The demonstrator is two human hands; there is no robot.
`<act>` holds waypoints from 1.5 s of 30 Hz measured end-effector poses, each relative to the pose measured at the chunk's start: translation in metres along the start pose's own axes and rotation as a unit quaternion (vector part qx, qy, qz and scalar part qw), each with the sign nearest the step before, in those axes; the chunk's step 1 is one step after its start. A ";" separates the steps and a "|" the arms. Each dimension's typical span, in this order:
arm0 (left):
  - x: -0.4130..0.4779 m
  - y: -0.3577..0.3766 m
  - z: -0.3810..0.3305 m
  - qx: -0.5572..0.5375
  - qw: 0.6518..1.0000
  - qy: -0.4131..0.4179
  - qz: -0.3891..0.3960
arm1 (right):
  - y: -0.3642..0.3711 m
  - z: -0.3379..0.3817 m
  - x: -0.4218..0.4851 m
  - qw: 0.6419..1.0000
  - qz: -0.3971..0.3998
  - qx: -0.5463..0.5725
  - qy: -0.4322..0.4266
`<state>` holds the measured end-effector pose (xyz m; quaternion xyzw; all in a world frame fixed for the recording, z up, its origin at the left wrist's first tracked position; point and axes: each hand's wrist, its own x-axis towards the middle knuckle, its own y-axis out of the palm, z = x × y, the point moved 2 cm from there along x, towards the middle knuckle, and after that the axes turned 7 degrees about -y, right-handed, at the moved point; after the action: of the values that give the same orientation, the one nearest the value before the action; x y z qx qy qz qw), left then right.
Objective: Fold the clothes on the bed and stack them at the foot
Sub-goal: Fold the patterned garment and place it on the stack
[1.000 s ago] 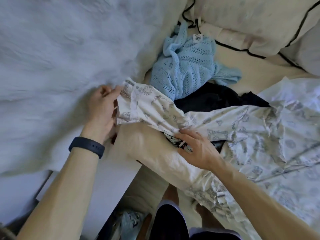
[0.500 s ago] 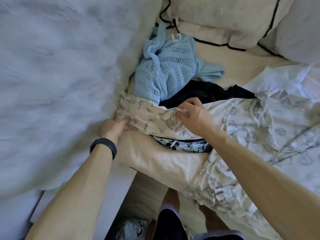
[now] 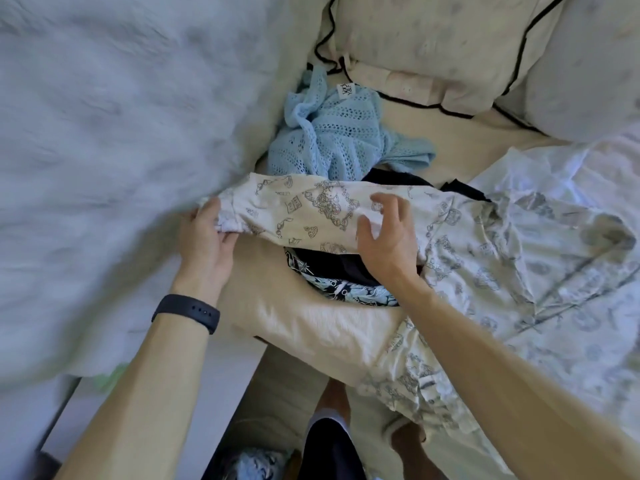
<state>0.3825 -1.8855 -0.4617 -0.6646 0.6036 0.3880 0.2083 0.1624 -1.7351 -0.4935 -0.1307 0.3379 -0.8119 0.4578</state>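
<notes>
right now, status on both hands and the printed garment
Left hand grips the printed garment by its end. Right hand open, fingers spread over it. Garment unfolded, draped across a dark patterned garment; blue knit top crumpled beyond.

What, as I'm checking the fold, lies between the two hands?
The printed cream garment spans it: the left hand grips its end, the right hand is open at its middle; head view.

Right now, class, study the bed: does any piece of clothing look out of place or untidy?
Yes. The blue top lies crumpled in a heap by the pillows. A dark garment is bunched under the printed cloth, whose end the left hand grips. No folded stack is visible.
</notes>
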 end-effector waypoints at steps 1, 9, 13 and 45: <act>-0.010 0.012 -0.001 0.006 1.000 0.006 0.018 | -0.003 -0.005 -0.006 0.998 0.033 0.023 0.045; -0.191 0.125 0.074 0.316 0.868 0.160 0.347 | -0.150 -0.034 -0.092 0.694 0.124 0.648 0.288; -0.280 0.161 0.200 0.531 0.694 0.138 0.466 | -0.238 -0.072 -0.175 0.704 0.070 0.658 0.258; -0.080 0.166 0.281 0.746 0.529 0.391 0.108 | -0.180 -0.201 -0.054 0.991 0.047 -0.031 0.125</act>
<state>0.1506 -1.6552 -0.5407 -0.2829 0.7616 -0.4821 0.3280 -0.0313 -1.5402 -0.5162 -0.0264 0.4229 -0.7887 0.4453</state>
